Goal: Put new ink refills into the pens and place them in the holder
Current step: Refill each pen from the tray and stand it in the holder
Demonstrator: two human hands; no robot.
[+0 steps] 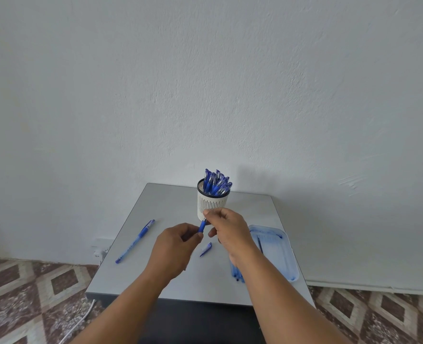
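Centre frame: left hand and right hand both pinch an uncapped blue plastic pen. White slotted holder already full of pens. Remaining: loose blue cap, one pen left on the grey surface.
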